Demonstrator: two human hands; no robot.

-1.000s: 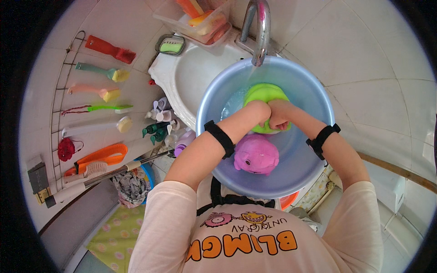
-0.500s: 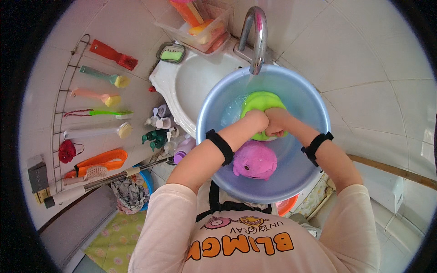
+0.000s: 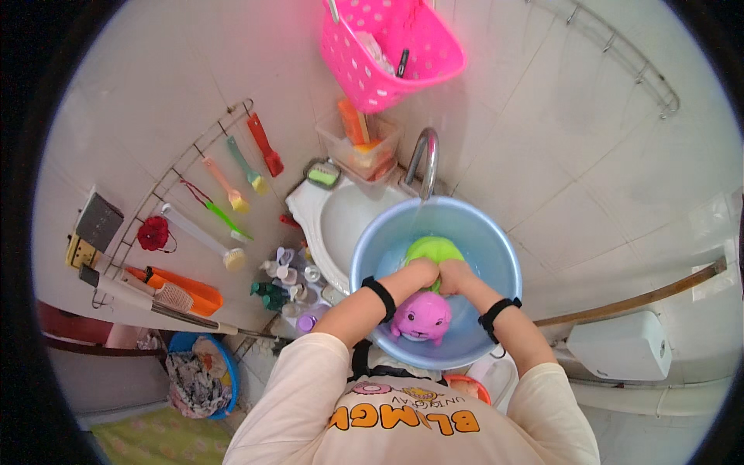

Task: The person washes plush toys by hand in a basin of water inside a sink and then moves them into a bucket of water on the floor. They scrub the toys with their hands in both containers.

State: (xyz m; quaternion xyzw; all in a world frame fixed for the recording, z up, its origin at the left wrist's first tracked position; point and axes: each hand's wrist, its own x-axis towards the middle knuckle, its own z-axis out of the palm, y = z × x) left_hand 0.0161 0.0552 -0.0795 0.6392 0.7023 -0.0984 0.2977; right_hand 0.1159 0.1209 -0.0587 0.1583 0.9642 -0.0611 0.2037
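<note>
Head view, left hand (image 3: pixel 421 272): we see it down on the green item, close by the right; its fingers are hidden, so we cannot tell whether they grip.
Right hand (image 3: pixel 456 277): bent in against the same item; we cannot tell its grip either.
Green item (image 3: pixel 434 249): soft-looking, in the blue basin (image 3: pixel 496 252), far of the hands.
Pink plush (image 3: pixel 422 315): same basin, near side, face up.
Faucet (image 3: pixel 431 159): over the basin's far rim.
White sink (image 3: pixel 349 221): left of the basin, partly covered by it.
</note>
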